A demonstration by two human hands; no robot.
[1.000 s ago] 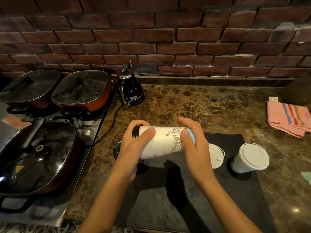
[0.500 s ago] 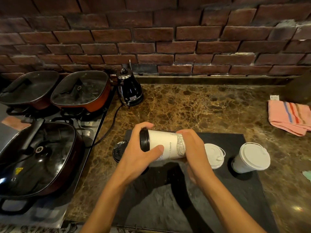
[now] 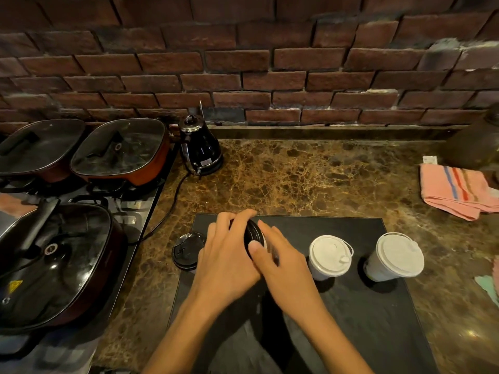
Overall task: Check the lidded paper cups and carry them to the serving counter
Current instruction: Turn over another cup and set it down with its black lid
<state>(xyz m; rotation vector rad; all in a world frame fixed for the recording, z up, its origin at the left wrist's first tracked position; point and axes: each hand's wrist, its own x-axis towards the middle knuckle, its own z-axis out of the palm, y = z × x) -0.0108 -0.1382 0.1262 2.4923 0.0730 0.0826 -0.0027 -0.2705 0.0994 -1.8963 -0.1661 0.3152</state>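
Black-lidded white paper cup [image 3: 255,234] over dark slate mat [image 3: 351,319], left of two white-lidded cups [image 3: 330,257]. Left hand [image 3: 228,261] fingers curled round lid; right hand [image 3: 280,261] cupping side. Press rim evenly, keep upright, avoid squeezing wall.

Dark red brick wall [image 3: 270,63] fills the whole top of the frame, kinda dim and warm-lit. Below it a brown marbled stone counter [image 3: 310,179], glossy, with a small light glint at the lower right.
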